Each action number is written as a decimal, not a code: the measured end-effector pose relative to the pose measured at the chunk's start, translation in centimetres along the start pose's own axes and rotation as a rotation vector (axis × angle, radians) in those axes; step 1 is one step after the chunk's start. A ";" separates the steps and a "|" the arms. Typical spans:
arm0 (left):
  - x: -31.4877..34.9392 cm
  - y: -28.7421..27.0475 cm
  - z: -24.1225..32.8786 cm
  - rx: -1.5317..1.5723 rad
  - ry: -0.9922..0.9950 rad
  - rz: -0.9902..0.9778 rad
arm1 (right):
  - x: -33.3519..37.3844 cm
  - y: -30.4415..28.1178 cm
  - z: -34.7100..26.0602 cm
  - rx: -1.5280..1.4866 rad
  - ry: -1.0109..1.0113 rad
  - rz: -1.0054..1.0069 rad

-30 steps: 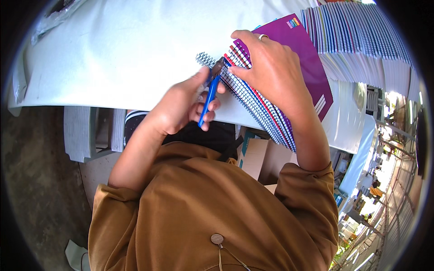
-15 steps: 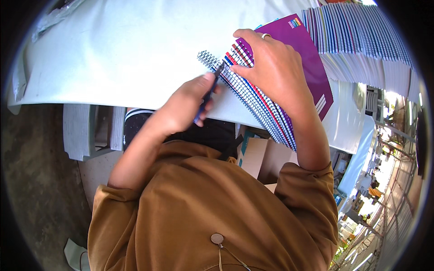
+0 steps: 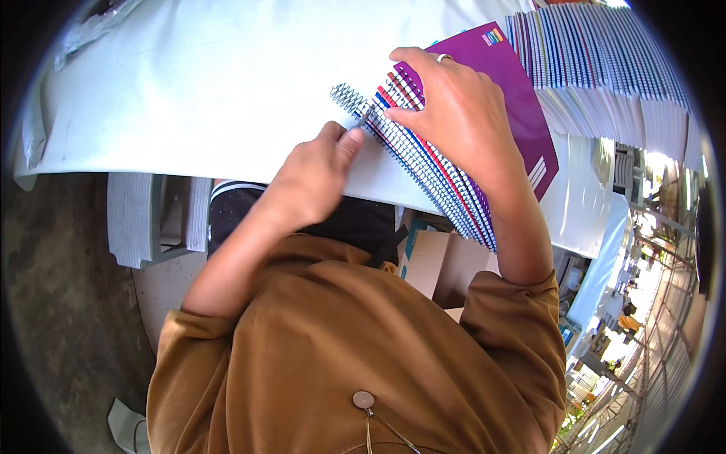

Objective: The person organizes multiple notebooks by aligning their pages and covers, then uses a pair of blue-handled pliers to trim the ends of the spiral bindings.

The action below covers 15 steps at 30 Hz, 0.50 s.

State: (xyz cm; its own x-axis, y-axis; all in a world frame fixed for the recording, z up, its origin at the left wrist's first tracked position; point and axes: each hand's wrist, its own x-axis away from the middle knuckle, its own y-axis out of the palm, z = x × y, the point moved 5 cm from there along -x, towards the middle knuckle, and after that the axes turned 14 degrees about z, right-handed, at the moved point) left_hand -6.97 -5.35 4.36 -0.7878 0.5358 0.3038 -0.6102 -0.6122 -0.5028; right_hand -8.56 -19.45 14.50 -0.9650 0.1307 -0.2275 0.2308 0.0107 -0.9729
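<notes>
A stack of spiral-bound notebooks (image 3: 524, 113) with a purple top cover lies slanted at the table's edge, its coil-bound spines turned toward my left. My right hand (image 3: 465, 113), a ring on one finger, is spread over the stack's spine side, fingertips and thumb gripping it. A loose length of dark spiral coil (image 3: 347, 96) sticks out past the upper end of one notebook. Wrapped round a pair of pliers (image 3: 366, 118), my left hand (image 3: 310, 180) keeps their dark jaws at the base of that coil. The handles are hidden in my fist.
The notebooks lie on a white-covered table (image 3: 204, 91). A long row of more spiral-bound notebooks (image 3: 597, 60) stands at the back right. Under the table edge are an open cardboard box (image 3: 427, 261) and grey plastic chair parts (image 3: 134, 216). Clear plastic wrap (image 3: 83, 30) lies far left.
My left hand has turned about the pliers, so their blue handles no longer show. The jaws stay near the coil's base. My right hand and the notebooks have barely moved.
</notes>
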 end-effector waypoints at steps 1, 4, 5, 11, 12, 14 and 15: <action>0.5 0.0 0.9 -0.161 0.065 0.042 | 0.1 0.0 0.0 0.000 -0.001 0.002; -0.1 0.0 0.1 0.095 -0.060 -0.129 | 0.0 -0.6 0.4 -0.025 -0.071 0.118; 0.0 1.1 -1.0 0.516 -0.258 -0.325 | -0.2 -0.7 1.0 -0.232 0.008 0.053; 1.1 2.8 -2.1 1.247 -0.570 -0.717 | -1.3 -5.8 1.1 -0.784 0.144 -0.056; 1.1 3.0 -1.9 1.256 -0.571 -0.747 | -1.5 -6.8 0.9 -0.774 0.154 -0.056; 0.8 2.7 -2.0 1.282 -0.560 -0.732 | -2.8 -7.0 0.1 -0.544 -0.002 -0.138; 0.7 2.6 -2.1 1.291 -0.560 -0.734 | -3.6 -6.7 -0.6 -0.448 -0.119 -0.092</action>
State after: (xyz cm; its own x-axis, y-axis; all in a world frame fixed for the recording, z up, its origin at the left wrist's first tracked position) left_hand -8.95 -5.34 1.63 -0.0542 0.8307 0.5541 -0.2833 -0.5449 0.7892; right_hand -6.53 -19.38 21.91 -0.9854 -0.0049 -0.1699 0.1498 0.4473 -0.8818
